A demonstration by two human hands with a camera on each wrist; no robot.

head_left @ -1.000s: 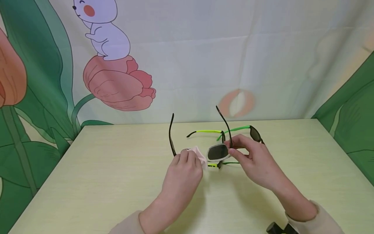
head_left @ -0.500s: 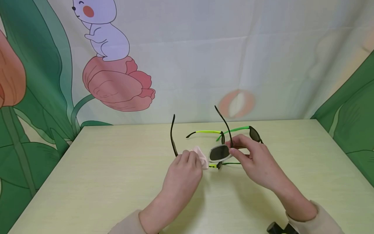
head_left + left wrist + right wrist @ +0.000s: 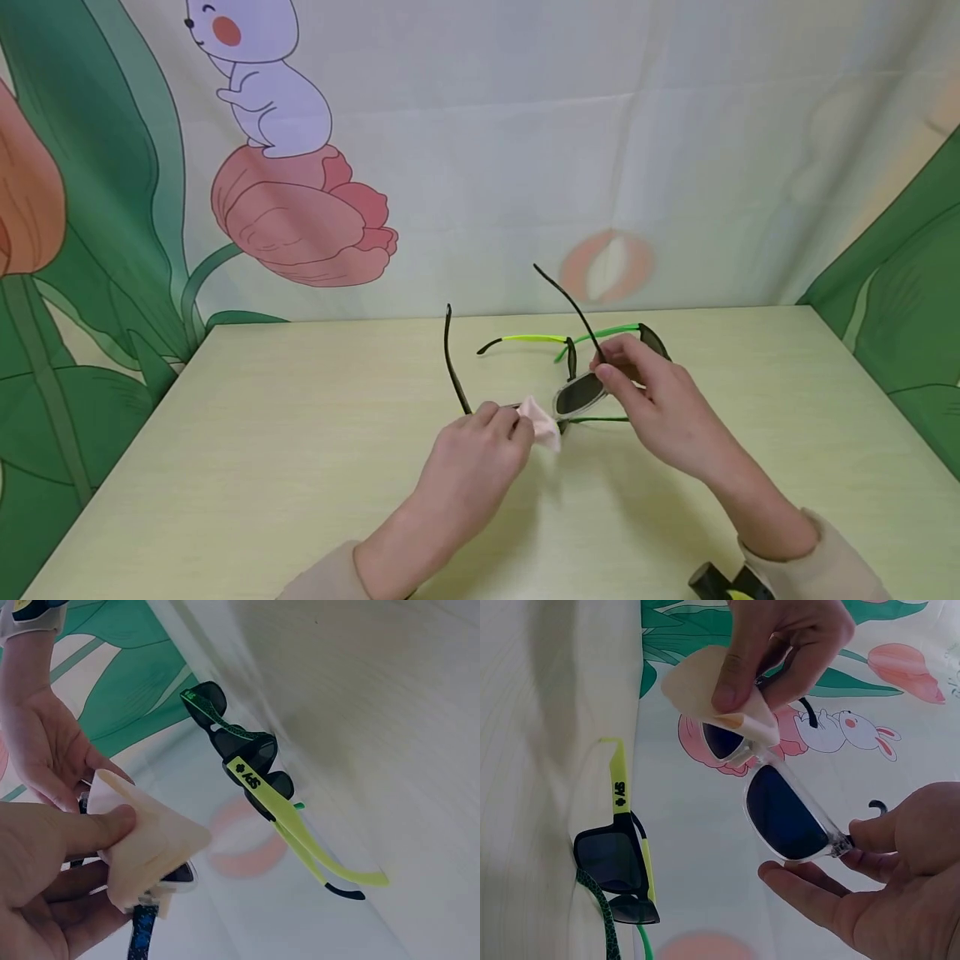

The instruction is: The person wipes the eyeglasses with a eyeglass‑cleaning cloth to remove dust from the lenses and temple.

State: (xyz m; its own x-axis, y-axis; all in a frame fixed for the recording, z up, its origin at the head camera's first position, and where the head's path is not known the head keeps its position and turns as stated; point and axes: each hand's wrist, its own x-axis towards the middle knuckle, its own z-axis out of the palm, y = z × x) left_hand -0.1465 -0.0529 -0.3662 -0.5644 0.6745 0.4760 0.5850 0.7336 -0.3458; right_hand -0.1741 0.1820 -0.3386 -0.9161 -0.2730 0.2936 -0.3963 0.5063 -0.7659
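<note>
Clear-framed sunglasses (image 3: pixel 787 814) with dark lenses and dark temples are held up above the table between both hands. My right hand (image 3: pixel 667 408) pinches them at the hinge of one temple. With my left hand (image 3: pixel 476 467) I grip a pale pink cloth (image 3: pixel 542 423), folded over the other lens. In the left wrist view the thumb presses the cloth (image 3: pixel 142 840) against the frame. Most of that lens is hidden under the cloth; part of it shows in the right wrist view.
Behind the held pair, yellow-armed black sunglasses (image 3: pixel 607 859) and green-armed dark sunglasses (image 3: pixel 206 705) lie on the pale table (image 3: pixel 262 467). A black object with a yellow part (image 3: pixel 727 583) sits at the front right edge. A printed curtain (image 3: pixel 480 167) hangs behind.
The held sunglasses have tilted, with the right-hand lens shifting right and their temples swinging. My left hand and the cloth have moved slightly right and toward me.
</note>
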